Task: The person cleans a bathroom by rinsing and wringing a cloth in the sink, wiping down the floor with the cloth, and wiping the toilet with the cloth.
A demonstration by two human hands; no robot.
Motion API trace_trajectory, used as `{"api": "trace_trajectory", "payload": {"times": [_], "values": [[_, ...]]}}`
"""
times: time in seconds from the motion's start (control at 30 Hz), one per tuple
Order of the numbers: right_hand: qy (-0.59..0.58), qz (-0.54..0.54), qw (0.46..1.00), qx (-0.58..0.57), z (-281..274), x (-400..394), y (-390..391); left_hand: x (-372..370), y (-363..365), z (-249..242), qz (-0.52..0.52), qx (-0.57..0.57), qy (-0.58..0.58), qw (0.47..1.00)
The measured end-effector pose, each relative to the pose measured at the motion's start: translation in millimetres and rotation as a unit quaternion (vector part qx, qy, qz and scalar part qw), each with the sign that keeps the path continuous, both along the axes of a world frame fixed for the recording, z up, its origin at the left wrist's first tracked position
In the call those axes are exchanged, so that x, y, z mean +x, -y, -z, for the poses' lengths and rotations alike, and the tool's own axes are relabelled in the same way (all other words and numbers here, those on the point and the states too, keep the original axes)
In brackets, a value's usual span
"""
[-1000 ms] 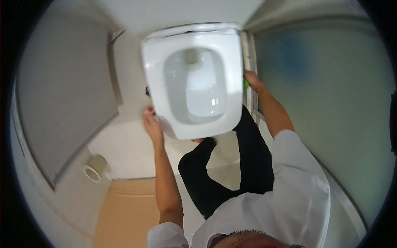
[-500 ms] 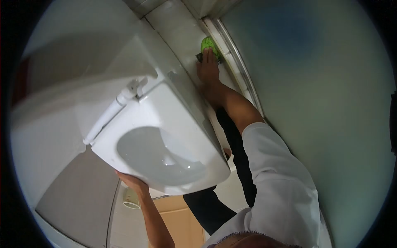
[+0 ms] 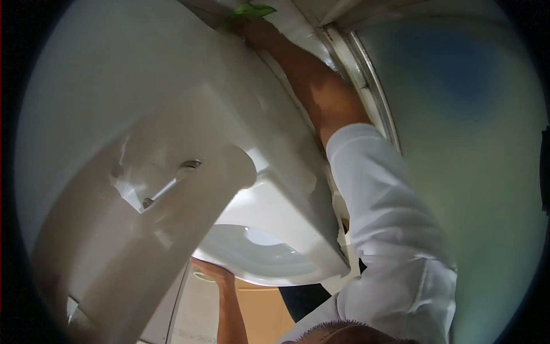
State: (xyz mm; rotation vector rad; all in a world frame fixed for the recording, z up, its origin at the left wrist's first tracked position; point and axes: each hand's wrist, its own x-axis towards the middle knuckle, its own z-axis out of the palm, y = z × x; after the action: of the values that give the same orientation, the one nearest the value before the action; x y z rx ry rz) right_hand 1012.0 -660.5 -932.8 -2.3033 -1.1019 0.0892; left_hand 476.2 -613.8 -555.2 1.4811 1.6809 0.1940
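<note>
Two hands (image 3: 245, 30) (image 3: 213, 270) in view, both arms extended from the bottom of the frame. Green pad (image 3: 255, 10) is held under the right hand at the top of the view, low behind the toilet (image 3: 298, 221), near the wall side; exact grip cannot be told, fingers are blurred and partly hidden. Left hand is laid against the underside of the toilet's rim at the lower left, not clenched; fingertips are hidden by the rim. Bowl opening is partly covered by the large glossy white fixture part (image 3: 160, 246) in the foreground. Right forearm is run between the toilet's side and the metal door track (image 3: 375, 86). Frosted glass panel (image 3: 458, 200) is set at the right, blurred blue patch (image 3: 458, 71) seen on it. Black trouser leg (image 3: 303, 301) is seen below the rim, beside tan flooring (image 3: 263, 309).
</note>
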Motion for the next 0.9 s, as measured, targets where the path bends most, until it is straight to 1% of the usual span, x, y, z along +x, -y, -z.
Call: {"api": "trace_trajectory", "payload": {"times": [0.07,0.13,0.2,0.23,0.3,0.33,0.4,0.43,0.47,0.5,0.53,0.57,0.6,0.67,0.73,0.8,0.83,0.87,0.9], "values": [[-0.061,-0.099,0.988,-0.099,-0.2,16.6,-9.3,8.1,5.0,-4.3,-0.004,0.036,-0.036,0.999],[-0.158,-0.047,0.986,-0.028,9.7,-15.6,18.0,13.2,10.9,-4.0,-0.013,0.046,-0.045,0.998],[-0.087,-0.03,0.995,-0.025,-5.9,-44.1,70.8,17.3,11.2,-4.3,-0.052,-0.012,-0.014,0.998],[-0.085,-0.029,0.996,-0.022,-12.7,-47.3,85.4,23.2,11.2,-3.5,-0.051,-0.01,-0.012,0.999],[-0.006,0.005,0.996,-0.089,-21.3,-55.8,102.2,40.0,23.3,-9.3,-0.11,0.023,-0.046,0.993],[-0.005,0.006,0.996,-0.086,-22.9,-48.9,92.4,48.2,27.6,-9.9,-0.109,0.026,-0.045,0.993],[0.012,0.123,0.99,-0.074,-15.3,-33.6,51.3,60.3,29.5,-15.1,-0.132,0.002,-0.051,0.99],[0.02,0.108,0.994,-0.013,8.5,-20.1,26.4,62.2,28.7,-15.7,-0.135,0.0,-0.052,0.989],[-0.019,0.021,0.998,-0.052,4.6,-6.7,2.1,62.2,29.2,-15.6,-0.136,0.0,-0.052,0.989],[-0.057,-0.064,0.992,-0.09,-11.3,10.0,-18.4,64.3,26.0,-15.8,-0.135,0.0,-0.054,0.989],[-0.064,-0.062,0.992,-0.086,-31.1,21.8,-34.7,62.8,26.6,-19.1,-0.134,0.0,-0.056,0.989],[-0.213,-0.044,0.971,-0.095,-50.3,37.3,-48.8,63.3,25.3,-21.2,-0.133,0.001,-0.059,0.989],[-0.36,-0.026,0.927,-0.103,-58.9,40.5,-57.2,63.1,22.3,-23.3,-0.132,-0.002,-0.067,0.989],[-0.388,-0.027,0.917,-0.086,-33.4,35.9,-69.9,61.6,22.8,-28.8,-0.133,0.0,-0.072,0.988],[-0.409,-0.031,0.909,-0.072,4.6,26.2,-91.7,60.2,22.9,-31.3,-0.138,-0.005,-0.079,0.987],[-0.369,0.015,0.925,0.087,35.4,19.7,-119.1,63.7,24.2,-30.6,-0.142,-0.004,-0.081,0.986],[-0.369,0.012,0.925,0.087,9.9,23.1,-108.8,64.9,23.7,-28.3,-0.145,-0.004,-0.079,0.986],[-0.41,-0.03,0.911,0.013,-41.1,30.3,-81.0,66.6,24.3,-26.9,-0.148,-0.004,-0.079,0.986],[-0.448,-0.073,0.889,-0.064,-72.6,33.7,-63.7,66.7,25.0,-25.0,-0.149,-0.002,-0.079,0.986]]}}
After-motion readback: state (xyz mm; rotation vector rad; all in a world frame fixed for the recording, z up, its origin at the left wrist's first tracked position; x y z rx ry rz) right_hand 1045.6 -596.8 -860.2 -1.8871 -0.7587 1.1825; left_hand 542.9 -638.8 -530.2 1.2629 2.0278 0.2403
